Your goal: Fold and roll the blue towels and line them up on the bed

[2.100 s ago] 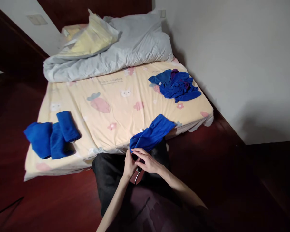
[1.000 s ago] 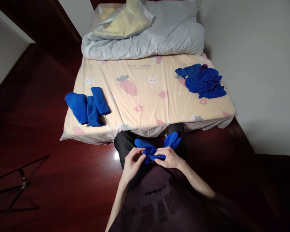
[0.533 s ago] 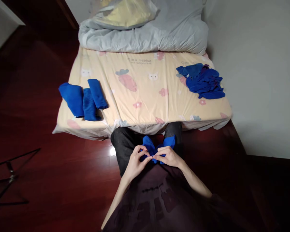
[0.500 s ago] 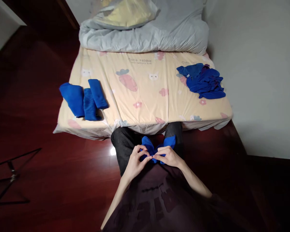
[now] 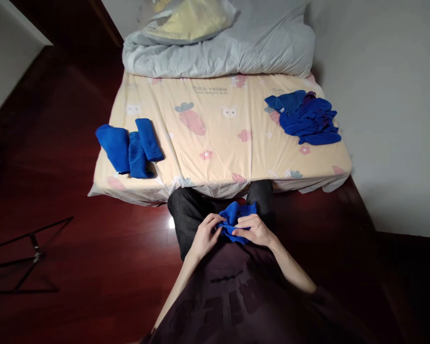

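Observation:
A crumpled blue cloth (image 5: pixel 235 213) is held over my lap, in front of my shirt. At its left edge, the fingers and thumb of my left hand (image 5: pixel 206 235) are closed on the fabric. My right hand (image 5: pixel 257 231) pinches the same cloth at its right side, thumb below and fingers above. Part of the cloth bunches up between the two hands, and a corner sticks out beyond my right fingers. The fingertips partly cover the spots where they grip.
Folded blue cloths (image 5: pixel 114 147) lie side by side at the bed's left front. A loose heap of blue cloths (image 5: pixel 310 119) is at the right. Behind are a rolled grey quilt (image 5: pixel 215 59) and a yellow bag (image 5: pixel 197 21). A black metal stand (image 5: pixel 34 246) is on the left floor.
My hands have moved apart from a shared pinch in the middle. The cloth between them has changed shape, its left flap now bunched toward the centre. The view has shifted slightly.

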Action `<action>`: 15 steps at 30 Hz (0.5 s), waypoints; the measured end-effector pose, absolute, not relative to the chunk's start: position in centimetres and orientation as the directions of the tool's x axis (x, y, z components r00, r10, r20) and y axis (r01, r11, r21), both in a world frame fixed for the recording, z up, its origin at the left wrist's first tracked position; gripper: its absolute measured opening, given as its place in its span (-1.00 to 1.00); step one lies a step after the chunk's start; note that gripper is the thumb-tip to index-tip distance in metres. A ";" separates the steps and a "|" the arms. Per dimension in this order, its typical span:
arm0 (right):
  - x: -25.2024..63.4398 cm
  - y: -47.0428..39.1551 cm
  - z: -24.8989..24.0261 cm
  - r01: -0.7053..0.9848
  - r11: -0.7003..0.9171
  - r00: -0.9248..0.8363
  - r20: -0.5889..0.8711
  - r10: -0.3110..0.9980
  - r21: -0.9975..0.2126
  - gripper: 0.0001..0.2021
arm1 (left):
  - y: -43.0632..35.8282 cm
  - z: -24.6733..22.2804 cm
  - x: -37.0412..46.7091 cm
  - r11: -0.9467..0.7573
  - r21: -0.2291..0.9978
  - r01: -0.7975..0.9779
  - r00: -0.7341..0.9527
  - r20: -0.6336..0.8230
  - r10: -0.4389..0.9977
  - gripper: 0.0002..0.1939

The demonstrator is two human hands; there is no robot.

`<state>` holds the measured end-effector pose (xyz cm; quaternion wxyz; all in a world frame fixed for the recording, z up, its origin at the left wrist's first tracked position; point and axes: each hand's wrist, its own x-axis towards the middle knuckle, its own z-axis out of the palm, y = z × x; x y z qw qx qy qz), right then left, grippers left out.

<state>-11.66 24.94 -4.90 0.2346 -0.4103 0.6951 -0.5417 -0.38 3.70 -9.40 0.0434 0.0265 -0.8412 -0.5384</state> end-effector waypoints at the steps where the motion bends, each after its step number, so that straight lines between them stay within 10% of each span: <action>1: -11.7 25.1 -4.9 -0.318 0.063 -0.548 0.129 -0.827 -0.946 -0.43 | 3.5 -10.0 -0.6 0.440 0.898 -0.007 -0.995 0.038 -0.093 -0.72; 9: -11.7 26.5 -5.0 -0.339 0.064 -0.590 0.159 -0.792 -0.939 -0.47 | -5.2 -10.8 -0.2 0.617 0.775 -0.134 -0.896 0.171 -0.409 -0.47; 15: -11.0 25.7 -5.7 -0.290 0.092 -0.597 0.104 -0.795 -0.953 -0.66 | -11.8 -3.9 3.4 0.698 0.646 -0.307 -0.473 0.533 -0.701 -0.51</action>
